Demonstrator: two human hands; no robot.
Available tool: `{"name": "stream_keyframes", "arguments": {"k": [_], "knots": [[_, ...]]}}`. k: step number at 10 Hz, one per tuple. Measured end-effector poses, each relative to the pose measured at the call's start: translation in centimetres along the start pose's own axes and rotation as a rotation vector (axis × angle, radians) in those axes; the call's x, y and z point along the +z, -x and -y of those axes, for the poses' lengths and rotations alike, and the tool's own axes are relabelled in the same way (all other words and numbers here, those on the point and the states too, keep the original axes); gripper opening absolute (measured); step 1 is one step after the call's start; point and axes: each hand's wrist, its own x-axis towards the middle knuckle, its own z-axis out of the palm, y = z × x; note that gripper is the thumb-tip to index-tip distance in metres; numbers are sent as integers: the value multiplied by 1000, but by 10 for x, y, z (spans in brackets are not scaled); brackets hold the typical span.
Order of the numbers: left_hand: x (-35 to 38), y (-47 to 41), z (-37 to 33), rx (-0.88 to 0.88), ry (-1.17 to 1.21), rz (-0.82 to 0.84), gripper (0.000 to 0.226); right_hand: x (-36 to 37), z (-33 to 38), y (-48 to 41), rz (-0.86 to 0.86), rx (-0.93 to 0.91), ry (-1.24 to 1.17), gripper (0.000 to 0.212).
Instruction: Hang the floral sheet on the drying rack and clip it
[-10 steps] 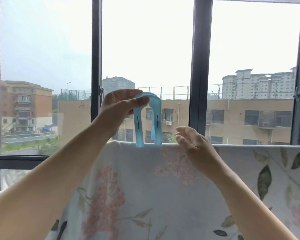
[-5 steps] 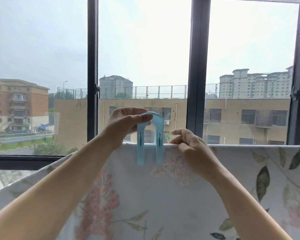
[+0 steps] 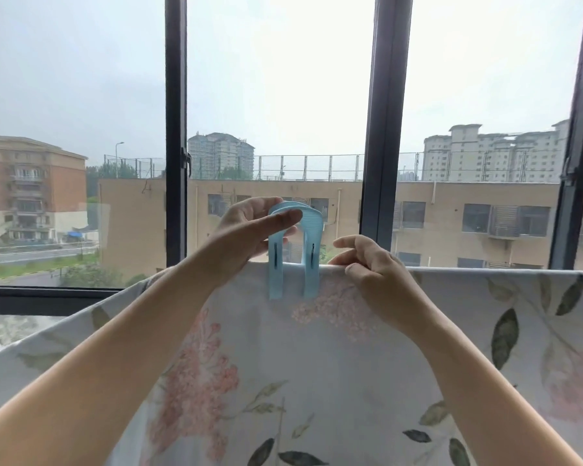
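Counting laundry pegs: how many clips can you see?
1: a blue clip astride the sheet's top edge, gripped by the left hand. Others may be out of view.

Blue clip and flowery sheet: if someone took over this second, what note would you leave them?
Left hand grips the arch of the blue clip.
Right hand pinches the floral sheet at its top edge, just beside the clip.
Done: the sheet hangs over a rail hidden beneath it, and the clip's legs straddle the fold, arch well above it.
Left: probably press the clip down, then let go.
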Motion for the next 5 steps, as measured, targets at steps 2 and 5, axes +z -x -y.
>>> {"name": "stream_keyframes", "arguments": {"k": [2, 5], "knots": [[-8, 29, 8, 123, -233, -213, 81, 4, 13, 23, -202, -45, 15, 32], [0, 99, 32, 86, 143, 43, 27, 27, 52, 118, -374, 141, 74, 26]]}}
